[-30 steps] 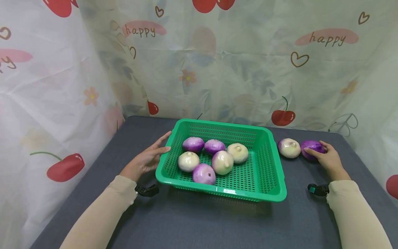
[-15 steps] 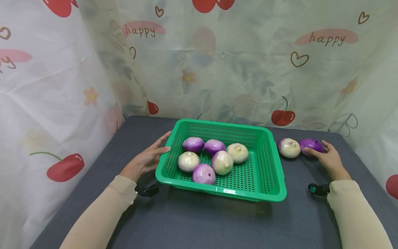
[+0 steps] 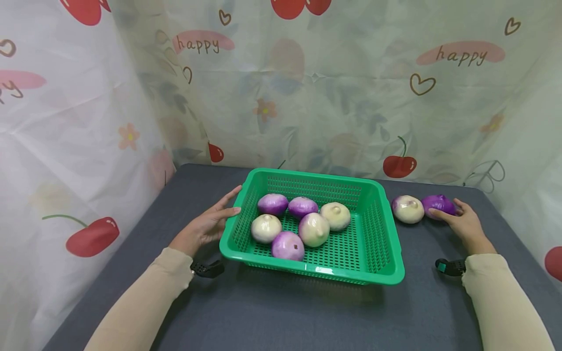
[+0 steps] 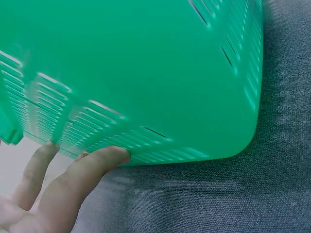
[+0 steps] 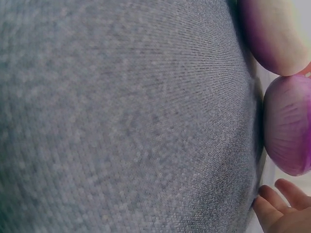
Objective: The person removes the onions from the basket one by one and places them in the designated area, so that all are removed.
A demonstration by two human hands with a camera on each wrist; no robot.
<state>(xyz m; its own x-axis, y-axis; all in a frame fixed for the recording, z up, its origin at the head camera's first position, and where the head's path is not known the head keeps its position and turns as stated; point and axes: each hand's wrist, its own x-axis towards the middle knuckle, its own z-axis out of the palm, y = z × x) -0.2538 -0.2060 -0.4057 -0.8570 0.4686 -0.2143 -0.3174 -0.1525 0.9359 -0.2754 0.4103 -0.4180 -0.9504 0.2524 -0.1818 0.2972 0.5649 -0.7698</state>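
Green basket point(image 3: 351, 275), perhaps steadied by your left hand point(image 3: 203, 227), fingers extended; your right hand point(image 3: 469, 228) loosely flanks a purple onion point(image 3: 439, 204) near the table's point(image 3: 281, 312) far-right corner.

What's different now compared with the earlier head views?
The purple onion by the right hand has rolled slightly left, toward the pale onion beside it, its tip now up. No new hold or release is clear. The left hand at the green basket and the six onions inside stayed put.
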